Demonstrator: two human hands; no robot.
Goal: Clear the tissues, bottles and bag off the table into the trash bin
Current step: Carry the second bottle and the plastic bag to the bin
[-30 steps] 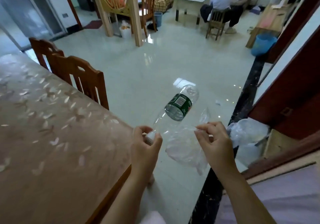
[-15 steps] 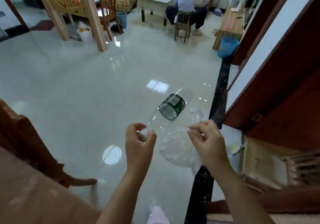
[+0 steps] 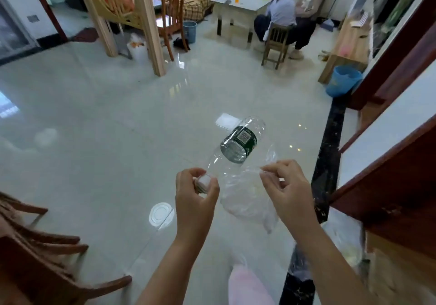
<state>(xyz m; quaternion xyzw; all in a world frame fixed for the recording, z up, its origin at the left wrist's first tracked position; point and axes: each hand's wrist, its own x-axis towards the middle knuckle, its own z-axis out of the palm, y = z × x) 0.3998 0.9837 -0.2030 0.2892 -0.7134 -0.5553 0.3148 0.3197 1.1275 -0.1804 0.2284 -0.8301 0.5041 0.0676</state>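
My left hand point(image 3: 195, 194) grips the white cap end of an empty clear plastic bottle point(image 3: 238, 144) with a dark green label; the bottle points up and away over the floor. Beside it, my right hand point(image 3: 286, 186) pinches a crumpled clear plastic bag point(image 3: 247, 201) that hangs below the fingers. A blue trash bin point(image 3: 343, 80) stands on the floor far ahead at the right, by a wooden bench. A second blue bin point(image 3: 190, 31) sits further back near a chair. At the lower right edge lies clear plastic point(image 3: 342, 238), blurred.
Wooden chairs point(image 3: 40, 264) fill the lower left corner. A dark wooden door frame and wall point(image 3: 389, 186) run along the right. A person sits on a small chair point(image 3: 278, 43) at a white table in the back. A wooden post point(image 3: 151, 24) stands mid-left. The tiled floor is glossy.
The view has swung right, away from the table, which has left the frame. Both hands keep the bottle and bag in the same grip; the room ahead looks nearer.
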